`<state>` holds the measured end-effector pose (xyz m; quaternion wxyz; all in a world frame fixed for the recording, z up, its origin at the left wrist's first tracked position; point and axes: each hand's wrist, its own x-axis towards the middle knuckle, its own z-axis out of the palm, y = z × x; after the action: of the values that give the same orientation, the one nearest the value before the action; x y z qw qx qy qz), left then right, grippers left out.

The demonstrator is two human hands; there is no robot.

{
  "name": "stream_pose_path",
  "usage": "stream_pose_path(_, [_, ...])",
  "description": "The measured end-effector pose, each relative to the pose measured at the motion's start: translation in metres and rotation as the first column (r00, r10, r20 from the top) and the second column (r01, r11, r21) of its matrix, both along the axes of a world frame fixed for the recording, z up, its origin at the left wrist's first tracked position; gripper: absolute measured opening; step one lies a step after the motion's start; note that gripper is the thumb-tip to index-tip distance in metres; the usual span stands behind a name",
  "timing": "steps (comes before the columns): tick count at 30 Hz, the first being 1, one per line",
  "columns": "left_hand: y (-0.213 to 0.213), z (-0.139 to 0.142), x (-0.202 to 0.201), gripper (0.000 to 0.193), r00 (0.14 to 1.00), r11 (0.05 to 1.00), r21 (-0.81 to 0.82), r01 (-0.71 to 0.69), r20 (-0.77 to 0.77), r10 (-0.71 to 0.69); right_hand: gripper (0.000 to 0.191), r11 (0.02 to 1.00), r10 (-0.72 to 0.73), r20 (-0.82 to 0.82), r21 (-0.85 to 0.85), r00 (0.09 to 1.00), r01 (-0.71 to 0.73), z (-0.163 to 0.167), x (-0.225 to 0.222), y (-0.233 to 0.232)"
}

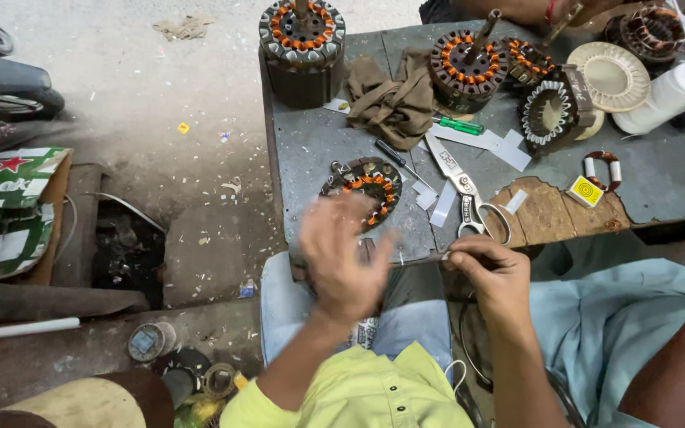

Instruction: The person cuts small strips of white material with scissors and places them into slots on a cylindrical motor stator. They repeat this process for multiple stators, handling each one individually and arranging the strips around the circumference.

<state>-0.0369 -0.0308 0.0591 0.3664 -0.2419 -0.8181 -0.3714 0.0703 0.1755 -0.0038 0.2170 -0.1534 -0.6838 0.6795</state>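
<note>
Single head-worn view, steeply downward and close over the grey workbench (319, 150) edge and lap.

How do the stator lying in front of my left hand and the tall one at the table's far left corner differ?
The near stator lies flat and thin; the corner stator stands tall on a thick dark stack. The near one has no shaft showing; the corner one has one sticking up. The left hand, blurred, hovers by the near one; nothing touches the other. Both show orange-insulated windings.

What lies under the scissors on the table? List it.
Under the scissors lie white paper strips on the grey table, one poking out beside the blades. The handles overhang bare wood. Anything beneath the blades themselves is covered.
</note>
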Motion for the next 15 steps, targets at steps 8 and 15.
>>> stream_pose_path(8, [-0.014, -0.02, -0.076, 0.045, 0.458, 0.724, 0.684, 0.088, 0.617, -0.64, 0.026, 0.987, -0.119, 0.057, 0.113, 0.991, 0.112, 0.017, -0.007, -0.017])
stream_pose_path(15, [-0.019, -0.035, -0.046, 0.042, 0.414, 0.662, 0.697, 0.276, 0.535, -0.736, 0.022, 0.812, -0.063, -0.248, 0.55, 0.967, 0.194, 0.026, -0.016, -0.04])
